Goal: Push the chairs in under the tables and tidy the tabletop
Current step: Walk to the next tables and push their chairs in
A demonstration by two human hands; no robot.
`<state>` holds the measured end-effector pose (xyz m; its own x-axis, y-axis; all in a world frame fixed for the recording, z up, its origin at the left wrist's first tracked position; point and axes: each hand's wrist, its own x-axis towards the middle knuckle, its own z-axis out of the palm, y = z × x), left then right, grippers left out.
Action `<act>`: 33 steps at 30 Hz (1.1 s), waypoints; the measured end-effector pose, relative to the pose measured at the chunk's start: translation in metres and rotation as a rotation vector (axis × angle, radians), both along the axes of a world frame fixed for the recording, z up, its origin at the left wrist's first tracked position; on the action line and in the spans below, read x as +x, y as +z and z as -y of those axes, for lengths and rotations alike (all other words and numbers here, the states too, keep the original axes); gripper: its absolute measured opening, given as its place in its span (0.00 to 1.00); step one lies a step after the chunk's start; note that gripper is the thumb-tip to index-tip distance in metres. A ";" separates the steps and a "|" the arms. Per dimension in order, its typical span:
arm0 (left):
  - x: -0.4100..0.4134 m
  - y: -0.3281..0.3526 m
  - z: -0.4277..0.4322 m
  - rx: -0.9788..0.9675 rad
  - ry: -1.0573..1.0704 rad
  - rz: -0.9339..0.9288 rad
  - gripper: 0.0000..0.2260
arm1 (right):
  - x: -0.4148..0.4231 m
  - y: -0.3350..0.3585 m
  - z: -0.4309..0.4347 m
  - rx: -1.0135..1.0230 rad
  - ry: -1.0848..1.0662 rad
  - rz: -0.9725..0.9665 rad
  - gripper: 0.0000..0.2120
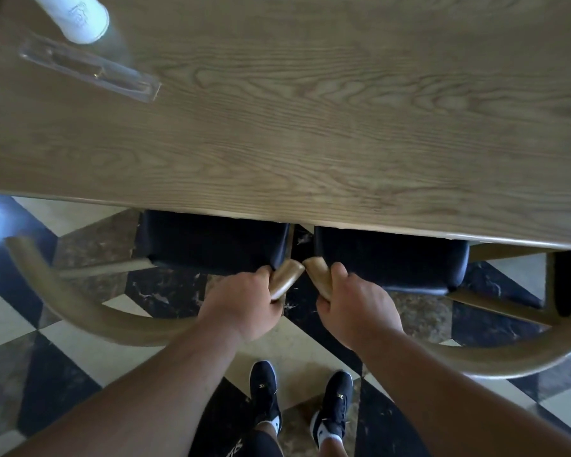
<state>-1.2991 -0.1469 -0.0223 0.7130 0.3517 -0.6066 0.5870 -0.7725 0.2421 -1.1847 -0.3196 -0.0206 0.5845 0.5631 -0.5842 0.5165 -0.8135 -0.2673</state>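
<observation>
Two wooden chairs with curved backrests and black seat cushions stand side by side at the near edge of a wooden table (310, 143). The left chair (80, 311) and the right chair (495, 361) have their seats partly under the tabletop. My left hand (244, 305) grips the right armrest tip of the left chair. My right hand (353, 308) grips the left armrest tip of the right chair. The two armrest tips nearly touch between my hands.
A white cylindrical container (76, 18) and a clear acrylic stand (89, 70) sit at the table's far left. The floor is checkered marble tile (310, 344). My feet in black shoes (264, 397) stand just behind the chairs.
</observation>
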 end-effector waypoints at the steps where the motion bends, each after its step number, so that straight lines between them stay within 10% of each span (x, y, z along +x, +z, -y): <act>1: 0.000 0.000 0.000 0.000 -0.001 0.000 0.13 | 0.000 0.000 0.000 0.000 0.002 0.001 0.13; 33: 0.002 0.003 -0.001 -0.031 0.003 -0.084 0.15 | -0.012 0.004 0.008 -0.037 0.032 -0.024 0.14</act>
<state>-1.2972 -0.1462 -0.0191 0.6579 0.3340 -0.6750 0.6089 -0.7634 0.2157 -1.1962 -0.3275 -0.0170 0.5525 0.5588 -0.6184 0.5360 -0.8064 -0.2498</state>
